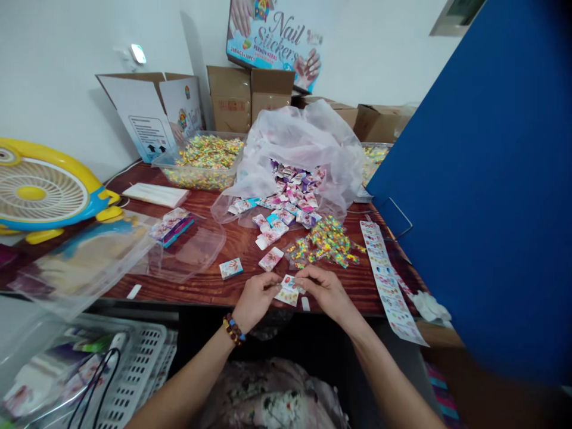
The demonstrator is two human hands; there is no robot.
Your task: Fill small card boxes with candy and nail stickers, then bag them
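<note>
Between my hands, at the table's front edge, is a small printed sticker sheet (289,293) with colourful spots. My left hand (257,300) pinches its left side, and a beaded bracelet is on that wrist. My right hand (326,292) pinches the upper right side. A small white piece (305,304) lies below my right fingers. Just beyond my hands are a pink-and-white box (271,259) and a blue-and-white box (231,269). Behind my right hand is a heap of wrapped yellow and green candies (328,241).
A plastic bag (304,128) spills small boxes (295,190) mid-table. A long sticker strip (388,280) hangs over the right edge near a blue panel (487,179). A candy tub (201,173), yellow fan (44,190) and clear bags (89,256) stand left; a basket (138,369) is lower left.
</note>
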